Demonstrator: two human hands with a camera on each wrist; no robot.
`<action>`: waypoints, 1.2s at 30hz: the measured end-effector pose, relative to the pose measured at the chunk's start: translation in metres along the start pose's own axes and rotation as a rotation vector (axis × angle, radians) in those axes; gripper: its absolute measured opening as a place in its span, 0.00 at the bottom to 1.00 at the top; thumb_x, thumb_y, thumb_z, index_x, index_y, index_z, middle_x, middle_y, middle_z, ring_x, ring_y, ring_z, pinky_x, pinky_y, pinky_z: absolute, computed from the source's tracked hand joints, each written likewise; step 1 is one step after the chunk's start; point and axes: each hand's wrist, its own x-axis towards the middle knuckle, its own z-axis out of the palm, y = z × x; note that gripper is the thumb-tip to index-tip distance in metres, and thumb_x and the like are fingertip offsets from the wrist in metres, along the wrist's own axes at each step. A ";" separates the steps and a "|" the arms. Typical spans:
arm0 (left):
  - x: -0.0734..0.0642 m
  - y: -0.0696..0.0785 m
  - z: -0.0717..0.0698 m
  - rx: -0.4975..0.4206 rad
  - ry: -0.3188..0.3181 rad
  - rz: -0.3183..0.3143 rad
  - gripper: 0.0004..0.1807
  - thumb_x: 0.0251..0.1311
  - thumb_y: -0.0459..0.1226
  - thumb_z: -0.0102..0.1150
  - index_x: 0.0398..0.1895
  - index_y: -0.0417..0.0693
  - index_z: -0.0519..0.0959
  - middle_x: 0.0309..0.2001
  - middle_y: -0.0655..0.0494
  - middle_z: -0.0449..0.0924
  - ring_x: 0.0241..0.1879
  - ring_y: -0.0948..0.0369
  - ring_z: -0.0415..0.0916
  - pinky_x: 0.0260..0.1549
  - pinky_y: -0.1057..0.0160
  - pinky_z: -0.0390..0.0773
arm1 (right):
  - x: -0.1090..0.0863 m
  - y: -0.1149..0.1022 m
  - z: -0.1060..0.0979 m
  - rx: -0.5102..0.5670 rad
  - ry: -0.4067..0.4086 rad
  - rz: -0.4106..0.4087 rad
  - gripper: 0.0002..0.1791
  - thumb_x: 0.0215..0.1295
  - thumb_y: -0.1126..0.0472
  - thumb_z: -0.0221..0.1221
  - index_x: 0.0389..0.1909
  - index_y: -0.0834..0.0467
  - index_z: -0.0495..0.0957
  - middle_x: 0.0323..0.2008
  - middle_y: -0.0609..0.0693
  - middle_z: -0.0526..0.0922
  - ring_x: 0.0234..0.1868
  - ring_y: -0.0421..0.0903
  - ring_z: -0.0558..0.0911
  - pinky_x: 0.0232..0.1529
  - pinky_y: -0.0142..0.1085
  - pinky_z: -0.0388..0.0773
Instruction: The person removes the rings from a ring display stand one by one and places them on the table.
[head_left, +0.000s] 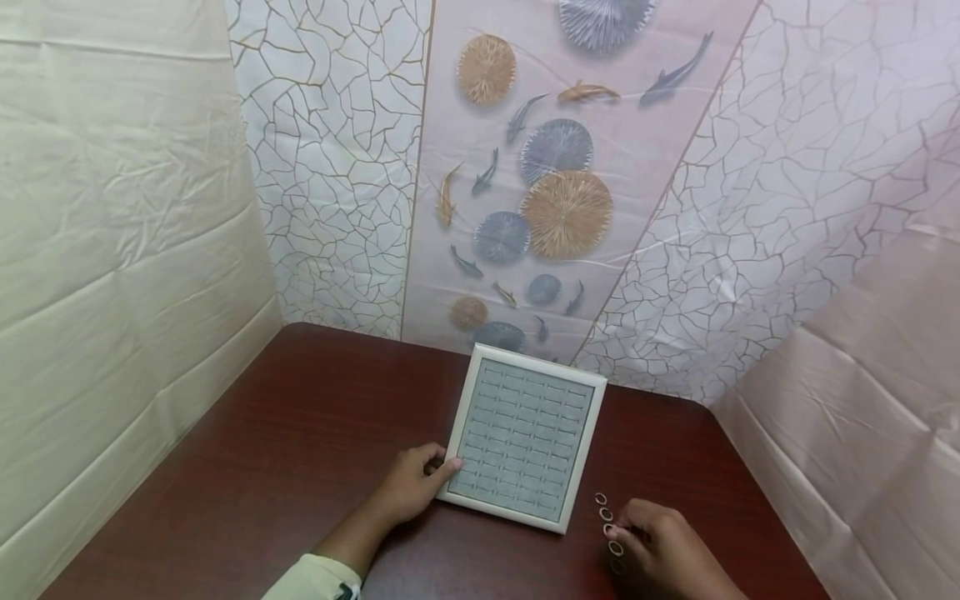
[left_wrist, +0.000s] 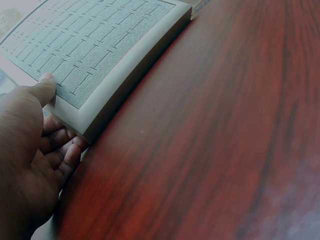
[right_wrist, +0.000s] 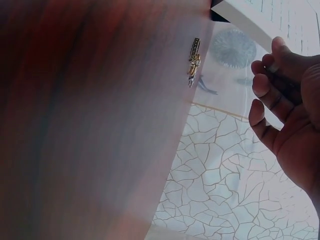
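A white-framed ring display tray (head_left: 522, 437) with grey slotted padding lies on the dark red table. My left hand (head_left: 411, 482) grips its lower left corner. In the left wrist view, the thumb (left_wrist: 46, 87) rests on the frame's face and the other fingers curl under the edge. Right of the tray, several small metal rings (head_left: 615, 548) form a short row. My right hand (head_left: 660, 542) hovers beside that row, its thumb overlapping one ring in the head view. The right wrist view shows loosely bent fingers (right_wrist: 260, 85) apart from the rings (right_wrist: 194, 62), with no ring visible between them.
The wooden table (head_left: 337, 417) extends around the tray. Behind it hangs a patterned cloth (head_left: 517, 275) with fish and round motifs. Plain pale cloth (head_left: 120, 250) lines the left side, and another pale drape (head_left: 862, 400) the right.
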 end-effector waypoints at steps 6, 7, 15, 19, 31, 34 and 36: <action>0.000 0.000 0.001 0.000 -0.004 -0.001 0.23 0.65 0.58 0.57 0.40 0.49 0.81 0.31 0.60 0.83 0.31 0.67 0.76 0.31 0.68 0.74 | -0.002 0.004 0.002 0.012 0.034 -0.058 0.18 0.45 0.70 0.73 0.24 0.46 0.76 0.25 0.32 0.74 0.26 0.24 0.68 0.28 0.15 0.65; 0.000 0.000 0.001 0.001 -0.005 0.000 0.23 0.65 0.58 0.57 0.40 0.48 0.81 0.31 0.60 0.83 0.31 0.67 0.76 0.31 0.68 0.74 | -0.002 0.004 0.002 0.015 0.042 -0.064 0.19 0.45 0.71 0.73 0.24 0.46 0.76 0.25 0.32 0.74 0.26 0.24 0.69 0.28 0.15 0.65; 0.000 0.002 0.002 0.002 -0.006 0.001 0.22 0.65 0.58 0.57 0.40 0.48 0.81 0.32 0.60 0.83 0.32 0.68 0.76 0.32 0.68 0.75 | -0.002 0.005 0.002 0.058 0.072 -0.093 0.19 0.45 0.72 0.72 0.25 0.46 0.76 0.25 0.33 0.76 0.27 0.25 0.71 0.28 0.15 0.66; 0.000 0.003 0.003 0.001 -0.007 -0.002 0.22 0.66 0.58 0.57 0.40 0.49 0.81 0.32 0.60 0.83 0.32 0.68 0.76 0.32 0.68 0.74 | -0.003 0.005 0.001 0.064 0.077 -0.092 0.14 0.50 0.68 0.71 0.26 0.47 0.78 0.27 0.36 0.79 0.28 0.27 0.75 0.31 0.16 0.69; 0.000 0.003 0.001 -0.006 -0.014 -0.023 0.23 0.65 0.59 0.56 0.41 0.49 0.81 0.33 0.59 0.84 0.33 0.66 0.78 0.33 0.66 0.76 | 0.003 0.001 -0.002 0.029 0.079 -0.066 0.24 0.45 0.77 0.71 0.28 0.42 0.78 0.37 0.37 0.79 0.32 0.30 0.78 0.33 0.16 0.71; 0.000 0.003 0.000 -0.001 -0.014 -0.031 0.23 0.65 0.59 0.55 0.42 0.50 0.81 0.33 0.60 0.84 0.33 0.67 0.78 0.34 0.66 0.76 | 0.004 -0.001 -0.002 0.022 0.078 -0.053 0.23 0.45 0.76 0.72 0.27 0.42 0.78 0.37 0.38 0.79 0.31 0.29 0.77 0.32 0.15 0.70; 0.000 0.003 0.000 0.001 -0.015 -0.032 0.23 0.65 0.60 0.55 0.42 0.51 0.81 0.33 0.60 0.84 0.33 0.67 0.78 0.35 0.66 0.76 | 0.005 -0.002 -0.003 0.019 0.080 -0.052 0.23 0.45 0.76 0.72 0.27 0.44 0.78 0.35 0.40 0.80 0.31 0.29 0.77 0.31 0.15 0.69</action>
